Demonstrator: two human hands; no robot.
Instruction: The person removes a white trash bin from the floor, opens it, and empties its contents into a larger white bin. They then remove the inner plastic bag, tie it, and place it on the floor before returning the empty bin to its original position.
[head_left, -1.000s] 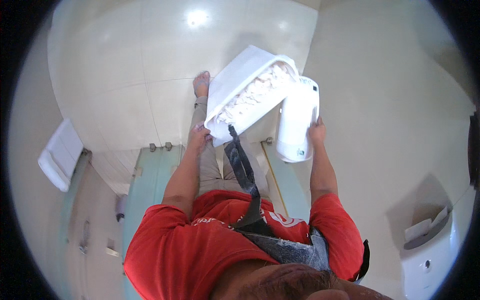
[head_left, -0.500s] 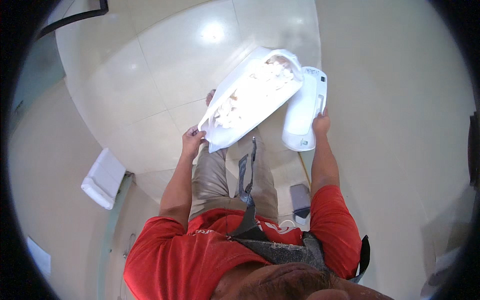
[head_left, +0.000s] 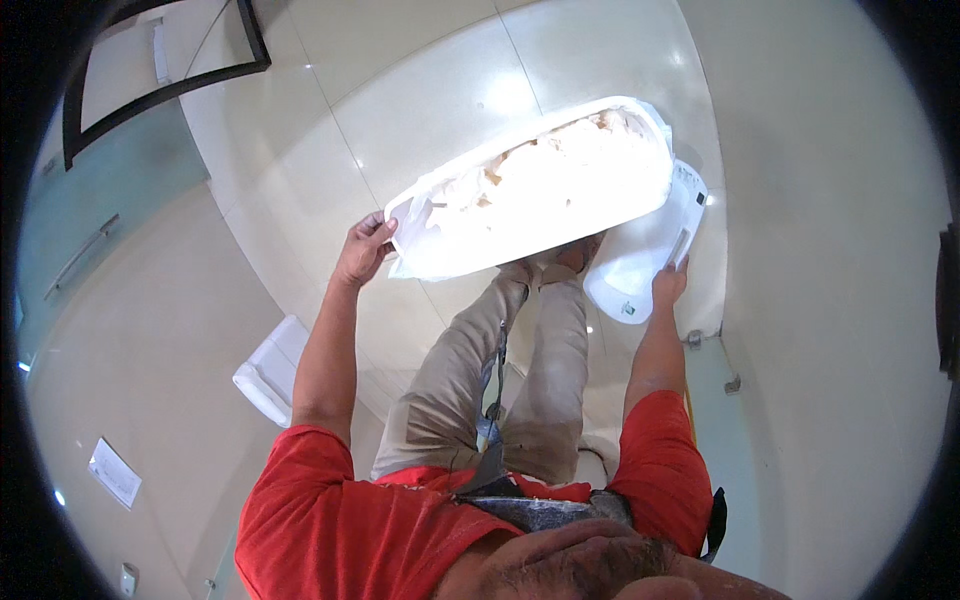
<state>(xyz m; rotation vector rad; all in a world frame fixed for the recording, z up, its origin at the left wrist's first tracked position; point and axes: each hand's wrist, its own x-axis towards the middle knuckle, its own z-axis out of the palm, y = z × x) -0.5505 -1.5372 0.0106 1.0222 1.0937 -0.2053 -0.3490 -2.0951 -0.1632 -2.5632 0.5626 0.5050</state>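
Observation:
A long white bin (head_left: 520, 245) extends across in front of me, its open side showing crumpled white and brownish tissues (head_left: 560, 160). A thin white liner bag (head_left: 410, 213) folds over its rim. My left hand (head_left: 366, 246) grips the bin's left end at the rim, thumb over the edge. At the bin's right end is a white oblong lid (head_left: 645, 245) with a slot along one side. My right hand (head_left: 669, 283) holds this lid by its slotted edge. The lid lies partly behind the bin, and whether they touch I cannot tell.
A white box-shaped fixture (head_left: 275, 368) sticks out from the wall on my left. Farther left are a glass door with a metal handle (head_left: 84, 254) and a black frame (head_left: 185, 83). My feet stand on pale floor tiles (head_left: 440, 90); a plain wall (head_left: 820, 260) rises on the right.
The bin has swung from a steep diagonal to lie more crosswise, its far end moving right. The lid and my right hand have shifted right and slightly nearer. My left hand has moved slightly left.

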